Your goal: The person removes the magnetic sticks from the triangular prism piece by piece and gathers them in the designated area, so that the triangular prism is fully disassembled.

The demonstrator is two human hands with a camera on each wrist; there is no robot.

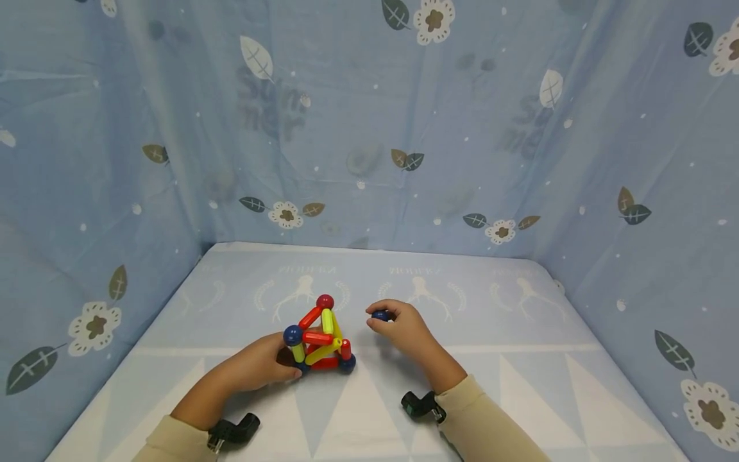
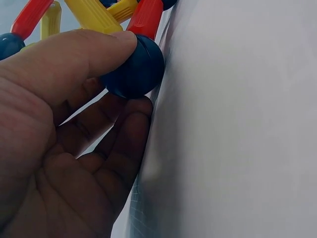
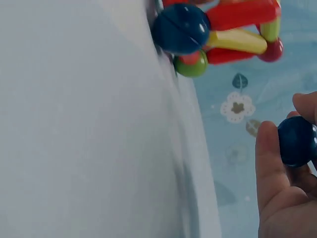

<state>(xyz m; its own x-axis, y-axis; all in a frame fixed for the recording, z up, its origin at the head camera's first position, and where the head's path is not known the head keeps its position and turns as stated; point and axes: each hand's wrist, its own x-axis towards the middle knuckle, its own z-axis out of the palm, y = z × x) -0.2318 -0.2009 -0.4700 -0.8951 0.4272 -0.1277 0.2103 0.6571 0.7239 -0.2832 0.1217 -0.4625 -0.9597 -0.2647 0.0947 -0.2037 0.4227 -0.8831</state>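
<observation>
On the tabletop (image 1: 369,423), a rod-and-ball frame (image 1: 317,338) is standing, apparently well joined. Left hand (image 1: 256,367) is pinching its blue corner ball (image 2: 136,72); right hand (image 1: 408,328) is pinching a loose ball (image 3: 295,141), apart from the frame, not yet attached. Further steps: cannot tell.

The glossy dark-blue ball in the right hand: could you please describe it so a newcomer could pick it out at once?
On the printed white and blue tabletop rests a frame of red and yellow plastic rods. To its right, the person's right hand pinches the glossy dark-blue ball. Unlike the frame's blue balls, it shows no rod attached.
</observation>
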